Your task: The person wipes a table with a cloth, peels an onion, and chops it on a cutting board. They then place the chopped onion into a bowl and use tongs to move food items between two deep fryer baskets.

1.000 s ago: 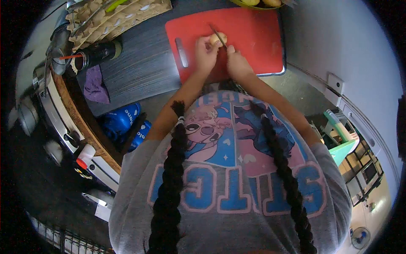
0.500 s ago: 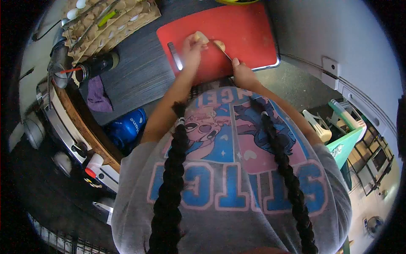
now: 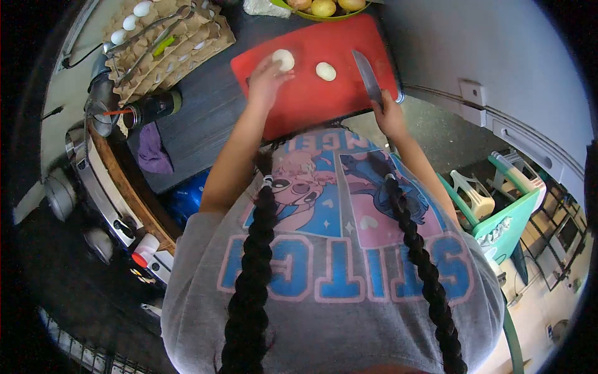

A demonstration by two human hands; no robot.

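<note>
My left hand (image 3: 266, 82) is over the left part of the red cutting board (image 3: 311, 103), its fingers closed round a pale peeled potato half (image 3: 284, 60) with the flat cut face up. Another potato half (image 3: 326, 71) lies on the board between my hands, its cut face also upward. At the board's right side, my right hand (image 3: 389, 116) grips the handle of a kitchen knife (image 3: 366, 70). The blade points away from me over the board, apart from both halves.
A yellow-green bowl (image 3: 330, 18) of potatoes stands behind the board, beside a clear plastic bag (image 3: 266, 7). Egg trays (image 3: 177, 59) with utensils, a dark jar (image 3: 152, 110) and a purple cloth (image 3: 154, 149) are leftward. A white appliance wall (image 3: 498, 62) rises on the right.
The knife has moved right, away from the pieces, and now points forward. My left hand has shifted slightly left with its potato half. Both cut faces now show upward.
</note>
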